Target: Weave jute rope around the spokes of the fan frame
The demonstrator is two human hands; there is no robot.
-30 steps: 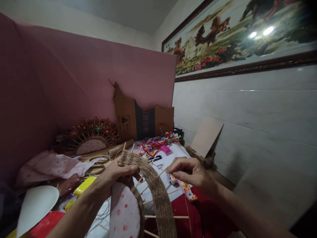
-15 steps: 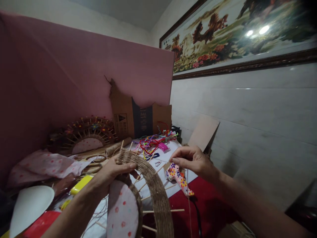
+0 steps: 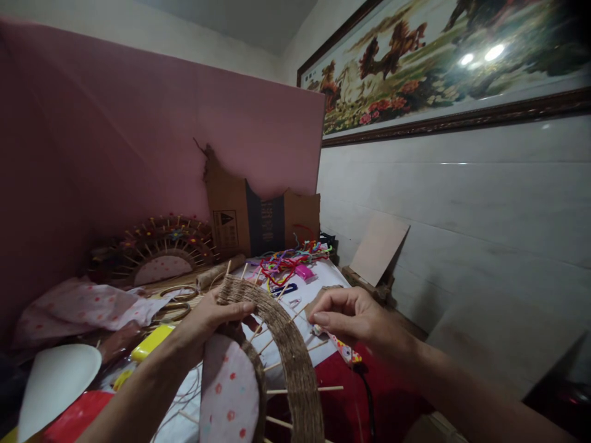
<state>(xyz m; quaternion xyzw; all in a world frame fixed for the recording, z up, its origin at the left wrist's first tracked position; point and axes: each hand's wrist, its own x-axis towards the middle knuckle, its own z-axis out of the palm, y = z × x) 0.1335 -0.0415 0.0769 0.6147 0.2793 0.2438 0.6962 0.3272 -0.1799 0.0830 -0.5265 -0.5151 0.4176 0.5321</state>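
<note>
My left hand (image 3: 221, 317) grips the upper end of a woven jute band (image 3: 290, 351), thumb on top and fingers underneath. Thin wooden sticks (image 3: 330, 389) run through this curved band like spokes. They lead in to a half-round piece covered in white cloth with red prints (image 3: 228, 387). To the right of the band, my right hand (image 3: 353, 314) is closed in a pinch, apart from the weaving. A thin strand of twine (image 3: 358, 409) hangs below it, very faint. Behind that hand, a flower-patterned glue gun (image 3: 346, 352) lies partly hidden.
A finished-looking fan-shaped piece (image 3: 164, 269) leans at the back left. Scissors (image 3: 178, 294), a yellow packet (image 3: 152, 343) and a white paper plate (image 3: 60, 387) lie on the left. Colourful pipe cleaners (image 3: 281, 264) sit before a torn cardboard sheet (image 3: 231, 209).
My right hand has moved down and slightly left, now covering much of the glue gun. My left hand and the woven band have stayed nearly still.
</note>
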